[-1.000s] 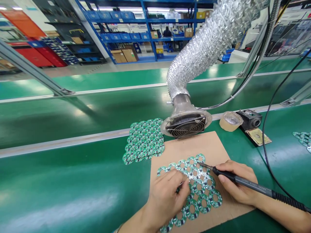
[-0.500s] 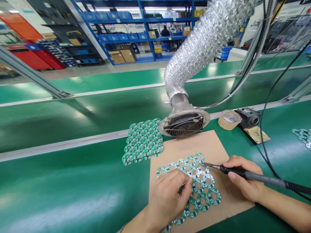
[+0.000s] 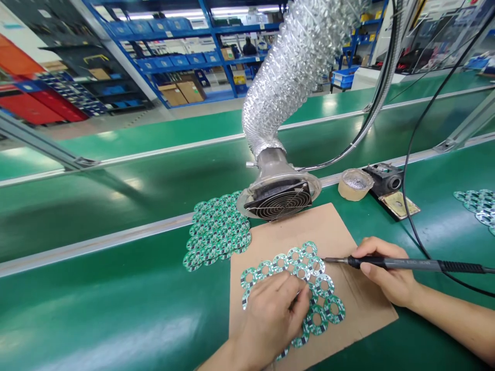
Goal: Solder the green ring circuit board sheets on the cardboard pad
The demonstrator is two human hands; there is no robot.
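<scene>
My right hand (image 3: 389, 270) is closed around the grey and black grip of a soldering iron (image 3: 410, 265). The iron points left, its tip beside the upper right edge of a panel of ring-shaped green circuit boards (image 3: 325, 284). This panel lies on a cardboard sheet (image 3: 348, 330). Over the panel's lower left part rests my left hand (image 3: 274, 309), fingers curled into a pinch. Whatever those fingertips hold, if anything, is hidden. Several rings lie covered beneath that hand.
Behind the cardboard hangs a fume extractor hood (image 3: 280, 198) on a silver duct (image 3: 294, 77). A stack of ring board panels (image 3: 216, 232) lies left of it. At right are a tape roll (image 3: 355, 185), an iron stand (image 3: 386, 180), a black cable (image 3: 408, 206) and more boards (image 3: 477, 203).
The view has shifted, so the bench appears further left. Relative to the panel, the iron's tip has moved right, off the rings' edge, and my left hand has slid slightly right and up.
</scene>
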